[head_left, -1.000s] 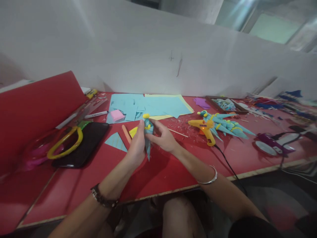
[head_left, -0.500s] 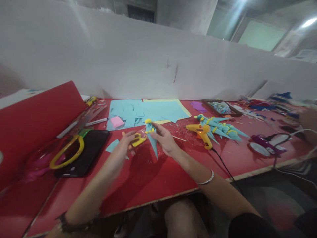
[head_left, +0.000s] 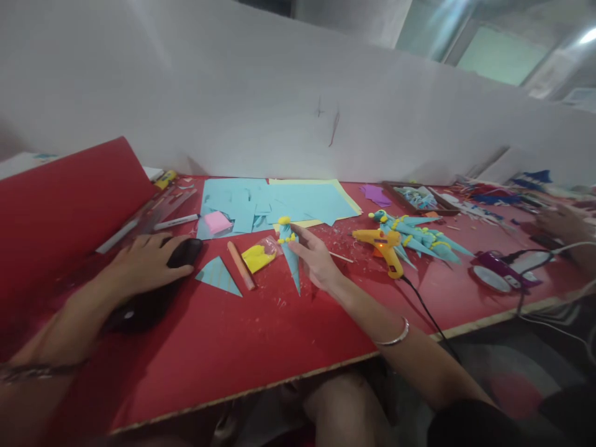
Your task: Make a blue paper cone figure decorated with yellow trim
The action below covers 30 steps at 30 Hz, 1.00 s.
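Note:
My right hand (head_left: 314, 256) holds a small blue paper cone figure (head_left: 290, 257) with yellow trim by its upper part, point down, over the red table. My left hand (head_left: 144, 264) is over the black phone (head_left: 144, 307) at the left, fingers spread; what lies under its palm is hidden. Between the hands are a blue paper triangle (head_left: 218, 276), an orange stick (head_left: 241, 267) and a yellow piece in clear wrap (head_left: 259, 256). Right of my right hand lies a yellow glue gun (head_left: 384, 248) with its light on, beside several similar blue figures (head_left: 419, 239).
Blue sheets (head_left: 298, 202) and a pink pad (head_left: 217, 222) lie at the back. A tray (head_left: 419, 198) stands back right, and a purple device (head_left: 500, 271) with cables lies right. Another person's hand (head_left: 565, 223) is at the far right. A red board (head_left: 74, 198) leans left.
My left hand has moved left, away from the cone figure to the black phone, uncovering the orange stick and yellow piece. The yellow ring is no longer visible. My right hand still holds the figure.

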Each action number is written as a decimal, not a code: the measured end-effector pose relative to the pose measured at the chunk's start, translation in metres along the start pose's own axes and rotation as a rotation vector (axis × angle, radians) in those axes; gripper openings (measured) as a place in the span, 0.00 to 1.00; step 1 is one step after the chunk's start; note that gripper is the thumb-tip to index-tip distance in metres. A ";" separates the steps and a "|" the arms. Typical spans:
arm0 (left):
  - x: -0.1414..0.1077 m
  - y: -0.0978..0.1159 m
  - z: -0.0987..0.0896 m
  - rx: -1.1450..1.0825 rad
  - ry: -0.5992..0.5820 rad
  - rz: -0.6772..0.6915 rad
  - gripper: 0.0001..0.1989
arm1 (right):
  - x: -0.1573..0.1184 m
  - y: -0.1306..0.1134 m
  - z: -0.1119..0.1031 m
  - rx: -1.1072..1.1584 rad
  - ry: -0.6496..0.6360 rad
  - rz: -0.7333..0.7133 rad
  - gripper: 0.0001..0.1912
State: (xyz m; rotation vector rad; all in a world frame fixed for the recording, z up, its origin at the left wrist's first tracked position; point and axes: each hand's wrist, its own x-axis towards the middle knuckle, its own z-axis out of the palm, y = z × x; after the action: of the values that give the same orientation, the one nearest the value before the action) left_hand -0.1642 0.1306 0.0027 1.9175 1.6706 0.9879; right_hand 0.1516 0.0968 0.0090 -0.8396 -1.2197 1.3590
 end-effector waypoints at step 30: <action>-0.039 0.139 0.111 -0.691 -0.281 -0.013 0.22 | -0.009 -0.002 0.005 -0.206 -0.068 -0.153 0.25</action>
State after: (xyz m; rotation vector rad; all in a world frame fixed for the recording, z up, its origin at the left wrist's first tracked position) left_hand 0.0104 0.0816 0.0174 1.4848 0.9992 1.0522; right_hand 0.1490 0.0871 0.0104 -0.8292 -1.4657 1.1600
